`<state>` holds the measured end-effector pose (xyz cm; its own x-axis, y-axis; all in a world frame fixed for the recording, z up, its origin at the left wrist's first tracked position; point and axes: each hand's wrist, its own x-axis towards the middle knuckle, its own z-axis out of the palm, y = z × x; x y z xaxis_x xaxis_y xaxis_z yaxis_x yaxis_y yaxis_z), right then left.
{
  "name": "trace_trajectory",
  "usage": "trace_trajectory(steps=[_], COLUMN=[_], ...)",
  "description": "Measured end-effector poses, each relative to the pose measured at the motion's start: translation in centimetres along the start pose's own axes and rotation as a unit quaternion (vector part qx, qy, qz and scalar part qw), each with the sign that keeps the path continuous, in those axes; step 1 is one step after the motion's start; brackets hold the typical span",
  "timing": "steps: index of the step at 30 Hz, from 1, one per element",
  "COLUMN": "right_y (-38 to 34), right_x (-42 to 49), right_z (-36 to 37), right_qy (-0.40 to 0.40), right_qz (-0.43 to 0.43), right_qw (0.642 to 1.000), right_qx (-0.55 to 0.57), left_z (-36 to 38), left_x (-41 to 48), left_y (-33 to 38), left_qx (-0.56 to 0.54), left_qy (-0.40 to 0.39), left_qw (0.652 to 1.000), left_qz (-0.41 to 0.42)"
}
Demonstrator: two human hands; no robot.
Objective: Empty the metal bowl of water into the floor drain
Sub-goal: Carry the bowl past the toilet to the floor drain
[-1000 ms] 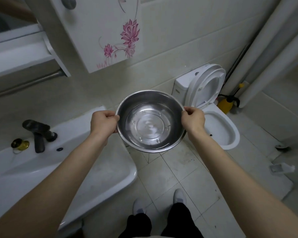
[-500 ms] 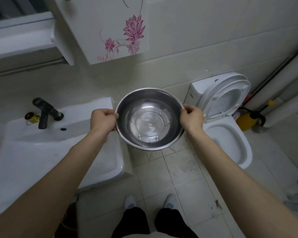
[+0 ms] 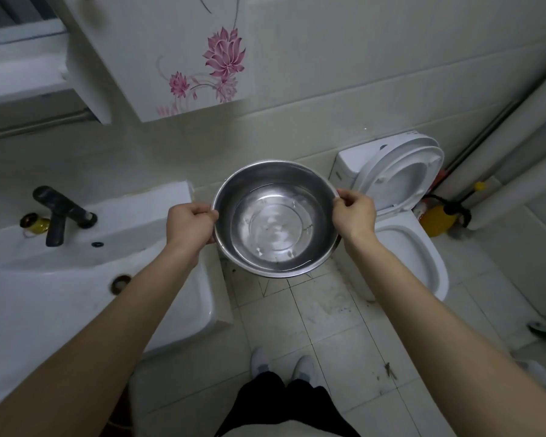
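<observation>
I hold a round metal bowl (image 3: pixel 276 217) level in front of me, above the tiled floor between the sink and the toilet. Shallow clear water lies in its bottom. My left hand (image 3: pixel 190 224) grips the left rim and my right hand (image 3: pixel 355 215) grips the right rim. No floor drain shows in this view; the floor straight under the bowl is hidden.
A white sink (image 3: pixel 60 279) with a black tap (image 3: pixel 59 212) stands to the left. A white toilet (image 3: pixel 404 244) with its lid up is to the right, a yellow bottle (image 3: pixel 438 219) beside it. A flowered wall cabinet (image 3: pixel 177 55) hangs above. My feet (image 3: pixel 281 365) stand on grimy tiles.
The view has swung left and down: the sink and toilet now sit evenly on either side. The bowl stays level in both hands, with the same grip.
</observation>
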<state>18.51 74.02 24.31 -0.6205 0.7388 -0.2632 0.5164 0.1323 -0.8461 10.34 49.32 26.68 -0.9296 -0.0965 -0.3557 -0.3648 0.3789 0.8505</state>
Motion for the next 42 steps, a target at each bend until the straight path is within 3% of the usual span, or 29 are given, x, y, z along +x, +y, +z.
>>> trace_trajectory(steps=[13, 29, 42], right_y=[1.6, 4.9, 9.6], right_x=[2.2, 8.1, 11.6], right_z=[-0.3, -3.1, 1.4], right_qy=[0.023, -0.072, -0.067], right_qz=[0.010, -0.027, 0.010], right_qw=[1.000, 0.995, 0.993], right_qx=[-0.006, -0.069, -0.093], left_z=[2.6, 9.4, 12.0], left_x=[1.1, -1.6, 2.4], left_y=[-0.6, -2.9, -8.4], left_qx=[-0.007, -0.035, -0.036], left_qy=[-0.002, 0.069, 0.047], left_qw=[1.000, 0.996, 0.995], left_qz=[-0.001, -0.051, -0.078])
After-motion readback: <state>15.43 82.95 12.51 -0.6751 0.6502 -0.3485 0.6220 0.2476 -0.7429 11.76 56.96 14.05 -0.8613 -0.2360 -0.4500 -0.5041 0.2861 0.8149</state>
